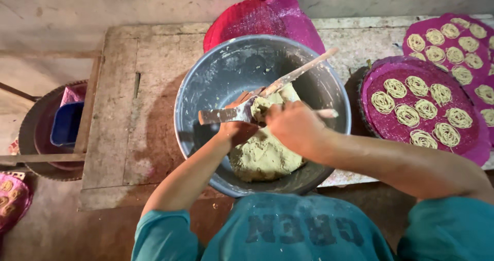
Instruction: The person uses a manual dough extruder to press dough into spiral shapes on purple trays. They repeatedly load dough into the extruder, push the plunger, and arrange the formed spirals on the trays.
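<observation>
Both hands work inside the bowl [206, 81]: left hand [237, 129] grips a flat scraper [221, 115], right hand [293, 124] closed around a stick [301, 71], dough [265, 155] directly beneath; sticky dough may cling, risk of tipping the bowl off the table [149, 60].

A worn, pale wooden table [154, 86] with cracked boards fills the middle of the frame. Behind it, along the top, runs a rough grey plastered wall [128, 3]. A reddish-brown dirt floor [62, 225] shows at lower left. Light is dim and warm.
</observation>
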